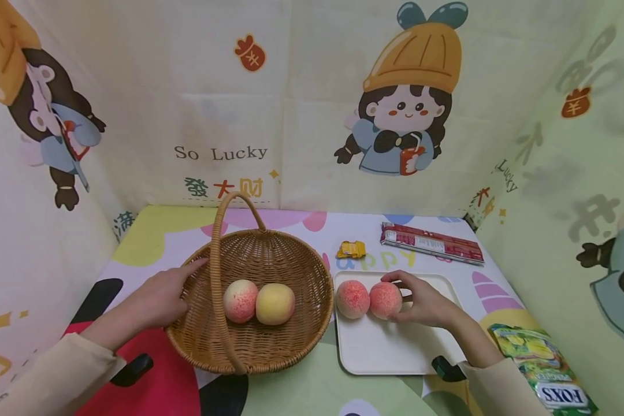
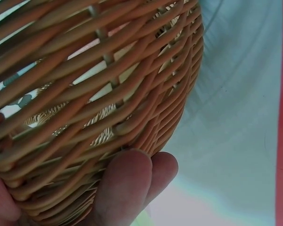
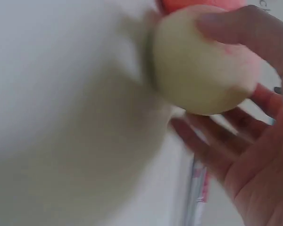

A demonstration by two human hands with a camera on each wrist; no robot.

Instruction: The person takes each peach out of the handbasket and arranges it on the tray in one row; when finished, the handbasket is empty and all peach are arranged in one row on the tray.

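Note:
A round wicker basket point(image 1: 301, 341) with a tall arched handle stands left of centre. My left hand point(image 1: 161, 297) grips its left side, the index finger lying over the rim; in the left wrist view fingertips point(image 2: 125, 183) press against the woven wall point(image 2: 146, 99). Inside lie a pink-and-white peach point(image 1: 240, 301) and a yellow peach point(image 1: 275, 304), side by side. On the white tray point(image 1: 379, 352) my right hand point(image 1: 423, 303) holds a pink peach point(image 1: 385, 300), thumb and fingers around it. The right wrist view shows its pale side point(image 3: 198, 66). Another pink peach point(image 1: 352, 299) sits just left of it.
Behind the tray lie a small yellow wrapped piece point(image 1: 351, 249) and a long dark red packet point(image 1: 431, 242). A green Fox's bag point(image 1: 543, 370) lies at the right edge. Printed cloth walls point(image 1: 312, 115) enclose the table's back and sides.

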